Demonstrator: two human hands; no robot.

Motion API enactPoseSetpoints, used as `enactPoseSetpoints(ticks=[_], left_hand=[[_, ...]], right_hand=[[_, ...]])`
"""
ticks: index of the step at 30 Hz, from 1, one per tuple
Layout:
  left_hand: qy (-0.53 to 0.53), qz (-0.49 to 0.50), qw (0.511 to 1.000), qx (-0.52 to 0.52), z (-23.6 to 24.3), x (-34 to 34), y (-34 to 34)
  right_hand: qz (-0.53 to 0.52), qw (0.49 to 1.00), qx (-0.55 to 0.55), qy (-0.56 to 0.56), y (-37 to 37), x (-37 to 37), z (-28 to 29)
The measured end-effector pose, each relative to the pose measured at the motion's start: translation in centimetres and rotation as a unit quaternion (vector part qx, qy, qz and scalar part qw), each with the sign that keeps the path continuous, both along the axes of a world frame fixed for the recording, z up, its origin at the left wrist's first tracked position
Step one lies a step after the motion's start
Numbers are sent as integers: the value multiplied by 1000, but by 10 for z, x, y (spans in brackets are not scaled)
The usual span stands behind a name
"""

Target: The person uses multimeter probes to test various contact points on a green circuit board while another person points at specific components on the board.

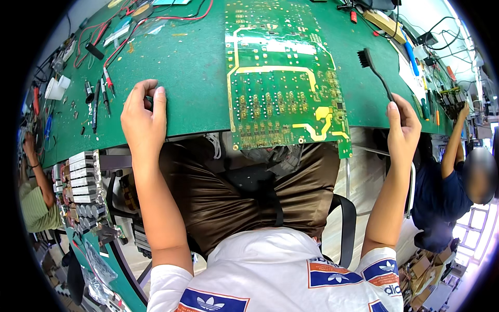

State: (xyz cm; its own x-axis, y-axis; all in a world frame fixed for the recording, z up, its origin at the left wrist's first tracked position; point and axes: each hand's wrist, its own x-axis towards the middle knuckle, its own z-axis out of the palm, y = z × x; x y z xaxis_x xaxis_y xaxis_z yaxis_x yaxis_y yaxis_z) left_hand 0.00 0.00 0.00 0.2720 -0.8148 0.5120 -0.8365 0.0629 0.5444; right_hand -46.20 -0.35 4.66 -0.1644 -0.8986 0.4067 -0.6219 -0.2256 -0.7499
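Brown trousers (208,192) nearest, lower middle of frame. Left hand (144,118), left of centre: grip loosely curled, thumb close to the bent forefinger; cannot tell whether anything sits inside. Right hand (404,126), right of centre: grip closed on the handle end of a black brush (378,74), bristle head up and to the left, clear of the board. Green printed circuit board (280,92) lies between the hands, centre to top of frame, on a green surface (192,62), near end jutting past its edge. Pen-like probes (96,106) left of the left hand; white containers (56,88) beyond them. Blue-handled tool (410,58), upper right. Red cable (193,18) across the upper left. Co-worker in dark blue (434,184) at far right, arm raised.
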Motion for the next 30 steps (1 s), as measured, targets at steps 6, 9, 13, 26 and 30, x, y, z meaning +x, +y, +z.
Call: enactPoseSetpoints(ticks=[6, 9, 13, 26, 30], left_hand=[[6, 8, 1000, 9, 0, -3, -2], [18, 17, 1000, 12, 0, -5, -3], [26, 37, 999, 9, -3, -6, -4], [40, 57, 997, 33, 0, -10, -4], [41, 58, 997, 26, -1, -9, -3]], right_hand=[[2, 1000, 10, 2, -52, -24, -37], [-33, 999, -11, 41, -63, -19, -54], [-71, 991, -31, 107, -59, -5, -52], [-123, 985, -28, 116, -57, 3, -50], [-120, 985, -30, 119, -57, 6, -49]])
